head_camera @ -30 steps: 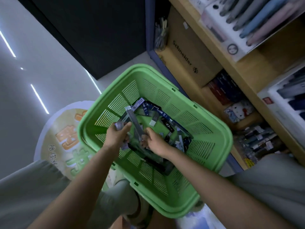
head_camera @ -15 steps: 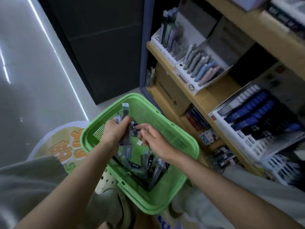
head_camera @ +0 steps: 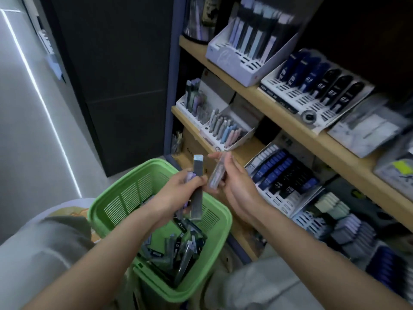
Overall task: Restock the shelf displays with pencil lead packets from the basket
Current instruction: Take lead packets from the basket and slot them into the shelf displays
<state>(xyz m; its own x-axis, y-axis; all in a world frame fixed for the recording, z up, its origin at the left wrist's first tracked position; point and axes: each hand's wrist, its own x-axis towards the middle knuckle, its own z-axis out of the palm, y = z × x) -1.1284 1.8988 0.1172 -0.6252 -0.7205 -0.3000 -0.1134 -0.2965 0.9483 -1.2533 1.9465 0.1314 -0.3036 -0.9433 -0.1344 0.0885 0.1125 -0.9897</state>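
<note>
Just above the basket [head_camera: 214, 253], left hand [head_camera: 176, 194] and right hand [head_camera: 238, 189] grip packets [head_camera: 198, 173]

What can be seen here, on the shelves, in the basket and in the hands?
basket: one, green, below the hands
loose packets: many, dark and grey, inside the basket
grey packet: one, dark grey, upright above the basket
clear packet: one, pale, beside the grey packet
shelves: several, wooden, right
display trays: at least four, white, on the shelves
left hand: grips grey packet
right hand: holds clear packet
</note>
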